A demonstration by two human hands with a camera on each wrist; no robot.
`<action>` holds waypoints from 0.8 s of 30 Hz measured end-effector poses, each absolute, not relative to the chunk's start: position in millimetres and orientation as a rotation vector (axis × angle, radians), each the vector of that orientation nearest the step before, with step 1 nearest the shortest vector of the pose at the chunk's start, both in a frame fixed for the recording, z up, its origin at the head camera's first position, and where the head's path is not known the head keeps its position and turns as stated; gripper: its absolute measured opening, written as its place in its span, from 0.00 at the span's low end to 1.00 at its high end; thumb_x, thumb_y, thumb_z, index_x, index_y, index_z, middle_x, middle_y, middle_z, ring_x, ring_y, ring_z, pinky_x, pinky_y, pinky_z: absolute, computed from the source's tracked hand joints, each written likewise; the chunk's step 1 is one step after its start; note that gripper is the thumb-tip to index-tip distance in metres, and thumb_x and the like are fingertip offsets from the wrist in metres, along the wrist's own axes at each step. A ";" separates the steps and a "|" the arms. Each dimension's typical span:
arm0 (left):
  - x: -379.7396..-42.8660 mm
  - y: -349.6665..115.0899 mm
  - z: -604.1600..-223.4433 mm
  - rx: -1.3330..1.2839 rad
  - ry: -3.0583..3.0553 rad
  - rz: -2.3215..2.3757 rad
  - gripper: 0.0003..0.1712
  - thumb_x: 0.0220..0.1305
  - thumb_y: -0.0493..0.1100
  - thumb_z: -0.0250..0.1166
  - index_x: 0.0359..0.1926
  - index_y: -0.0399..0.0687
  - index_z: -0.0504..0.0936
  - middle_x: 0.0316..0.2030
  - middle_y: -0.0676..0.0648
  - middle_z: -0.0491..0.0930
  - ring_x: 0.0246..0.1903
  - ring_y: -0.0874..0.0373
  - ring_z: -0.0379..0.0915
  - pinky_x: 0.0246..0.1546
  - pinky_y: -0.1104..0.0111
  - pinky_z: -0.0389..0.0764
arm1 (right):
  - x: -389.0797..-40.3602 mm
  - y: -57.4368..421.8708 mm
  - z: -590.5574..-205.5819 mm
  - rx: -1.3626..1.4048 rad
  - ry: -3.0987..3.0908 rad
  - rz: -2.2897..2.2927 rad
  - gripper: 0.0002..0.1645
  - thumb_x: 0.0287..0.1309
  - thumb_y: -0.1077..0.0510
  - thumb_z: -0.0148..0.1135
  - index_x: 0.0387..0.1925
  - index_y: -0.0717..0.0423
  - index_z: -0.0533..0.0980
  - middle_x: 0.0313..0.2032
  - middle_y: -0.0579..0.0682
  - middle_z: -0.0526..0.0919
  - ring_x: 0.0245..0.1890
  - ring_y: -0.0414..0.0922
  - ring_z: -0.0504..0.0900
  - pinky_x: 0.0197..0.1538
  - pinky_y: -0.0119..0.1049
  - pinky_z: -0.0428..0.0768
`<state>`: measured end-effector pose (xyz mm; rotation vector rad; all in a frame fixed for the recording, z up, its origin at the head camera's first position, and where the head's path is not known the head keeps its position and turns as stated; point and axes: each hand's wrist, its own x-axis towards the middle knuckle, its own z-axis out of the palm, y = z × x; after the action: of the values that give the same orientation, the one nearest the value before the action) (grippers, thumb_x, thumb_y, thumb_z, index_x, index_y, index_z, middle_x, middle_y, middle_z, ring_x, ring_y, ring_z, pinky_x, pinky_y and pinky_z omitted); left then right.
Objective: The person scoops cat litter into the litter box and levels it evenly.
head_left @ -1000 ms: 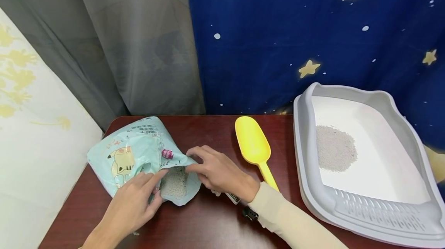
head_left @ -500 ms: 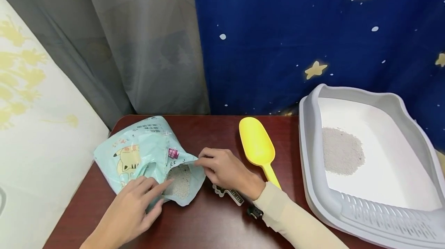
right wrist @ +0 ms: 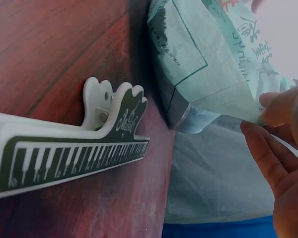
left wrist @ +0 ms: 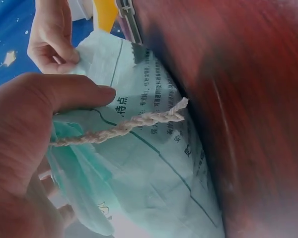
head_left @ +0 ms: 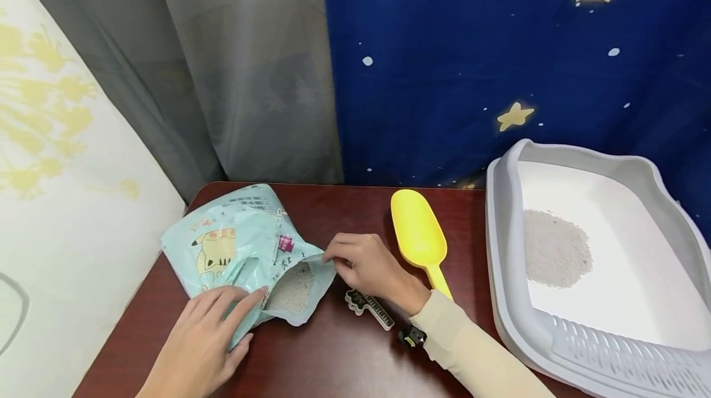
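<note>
A light-blue bag of cat litter [head_left: 219,244] lies on the table, its mouth facing right and towards the viewer. Pale litter granules [head_left: 294,290] show inside. My right hand [head_left: 363,264] pinches the far corner of the mouth's rim between thumb and fingertips, as the right wrist view also shows. Over the near side of the bag lies my left hand [head_left: 202,336], index finger extended at the mouth's edge. In the left wrist view its straight thumb [left wrist: 84,92] lies alongside the bag; the other fingers are partly hidden. A braided cord [left wrist: 124,127] crosses that view.
A piano-key bag clip [head_left: 369,308] lies near my right wrist. Behind that forearm is a yellow scoop [head_left: 416,228]. The grey-rimmed litter box [head_left: 502,250] at right holds a patch of litter [head_left: 555,250]. Curtains [head_left: 266,77] hang behind the table.
My right hand has drawn the rim outward, and the mouth gapes wider. The left index finger has moved from over the opening back to its edge. The whole scene has shifted rightward in view.
</note>
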<state>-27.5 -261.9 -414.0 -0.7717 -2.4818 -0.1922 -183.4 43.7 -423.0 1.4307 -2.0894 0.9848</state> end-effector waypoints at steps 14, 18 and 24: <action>-20.6 -280.5 -428.0 -0.715 -2.425 -0.300 0.34 0.84 0.63 0.42 0.44 0.44 0.85 0.47 0.44 0.84 0.49 0.44 0.81 0.65 0.69 0.60 | -197.3 54.1 -428.3 1.433 -2.123 1.120 0.11 0.65 0.73 0.68 0.41 0.56 0.85 0.38 0.45 0.86 0.37 0.38 0.82 0.47 0.29 0.83; -18.4 -284.2 -430.6 -0.687 -2.415 -0.340 0.33 0.84 0.65 0.44 0.40 0.47 0.84 0.46 0.44 0.85 0.49 0.45 0.82 0.65 0.74 0.59 | -202.4 57.2 -432.5 1.506 -2.128 1.066 0.10 0.67 0.67 0.71 0.48 0.54 0.87 0.47 0.46 0.88 0.49 0.41 0.85 0.58 0.33 0.83; -17.5 -286.4 -431.2 -0.659 -2.431 -0.397 0.32 0.84 0.66 0.46 0.39 0.48 0.83 0.46 0.42 0.85 0.48 0.42 0.81 0.73 0.81 0.51 | -207.3 62.4 -437.8 1.613 -2.185 0.964 0.31 0.58 0.45 0.85 0.61 0.45 0.86 0.70 0.47 0.81 0.69 0.46 0.77 0.72 0.39 0.75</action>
<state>-17.5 -286.4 -431.2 -0.6586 -2.4307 -0.3973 -207.3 62.4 -437.8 1.6135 -2.1849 0.9636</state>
